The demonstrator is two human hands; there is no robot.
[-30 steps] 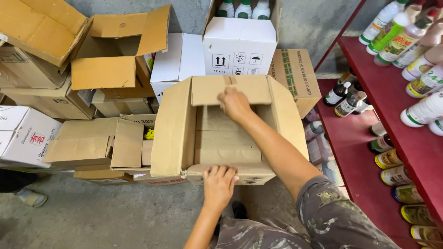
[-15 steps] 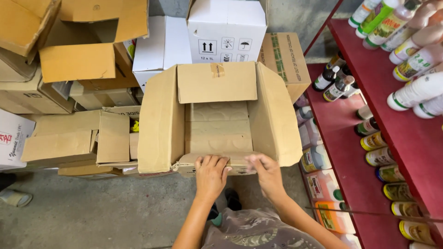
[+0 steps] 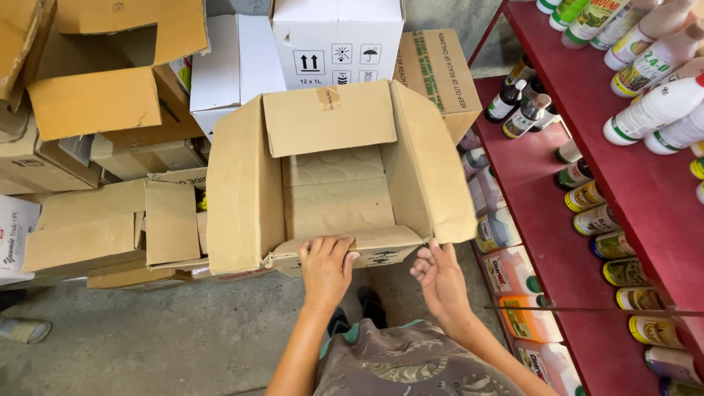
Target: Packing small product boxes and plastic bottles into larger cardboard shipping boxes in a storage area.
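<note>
Cardboard box (image 3: 334, 176) sits open in front of you on the concrete floor (image 3: 147, 345), all four flaps folded out and its inside bare down to the ringed marks pressed into the bottom. Head view: your left hand (image 3: 326, 268) lies flat over the near flap, fingers spread and draped across its edge, pressing on the cardboard rather than closed around it. Your right hand (image 3: 440, 279) hovers just beside the near right corner of that flap, fingers loosely curled and open, gripping nothing; whether the fingertips touch the flap cannot be told. Far flap stands up with a strip of tape at its top edge. Behind the box, a white carton (image 3: 337, 40) with black handling symbols, and beside that a closed brown carton (image 3: 438, 73) lying at an angle. To your left, a heap of flattened and open brown boxes (image 3: 110, 147). To your right, red shelves (image 3: 645, 191) carry white bottles (image 3: 653, 110) lying on the upper level and rows of smaller bottles with yellow and green labels (image 3: 587, 198) lower down. Pale jugs with orange labels (image 3: 510, 275) stand on the floor just beside the box's right side.
</note>
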